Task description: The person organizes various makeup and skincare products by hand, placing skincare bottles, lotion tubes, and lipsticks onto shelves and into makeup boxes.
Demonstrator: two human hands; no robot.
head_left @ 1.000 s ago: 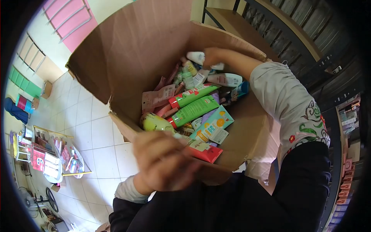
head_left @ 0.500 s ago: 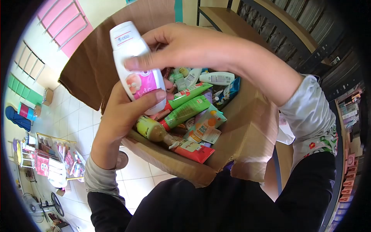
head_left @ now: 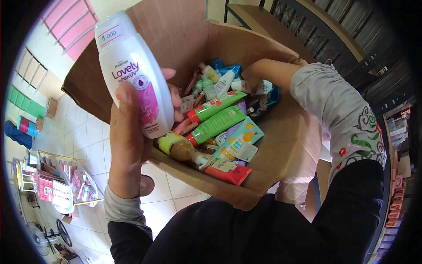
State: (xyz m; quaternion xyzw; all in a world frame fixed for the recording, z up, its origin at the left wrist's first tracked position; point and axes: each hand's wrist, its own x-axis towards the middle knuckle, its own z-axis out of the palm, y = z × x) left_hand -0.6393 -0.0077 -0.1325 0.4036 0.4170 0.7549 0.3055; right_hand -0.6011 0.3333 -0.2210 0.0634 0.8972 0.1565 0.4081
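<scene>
My left hand is wrapped around a white lotion bottle with a pink-purple label and a price sticker on its cap. The bottle is tilted, above the left side of a cardboard box. Inside the box, at the far right, my right hand has its fingers closed over a white bottle; the fingertips are partly in shade. Near it lie a blue packet and a small clear green-tinted bottle. Green tubes with red caps lie in the middle of the pile.
A red tube, an orange-and-teal pack and a yellow-labelled pump bottle lie near the box's front. Metal shelving stands behind right. On the left are a gold-framed rack and a fan.
My right hand has let go of the lotion bottle and moved right, down into the box. My left hand has raised the bottle up and left, its front label turned towards me.
</scene>
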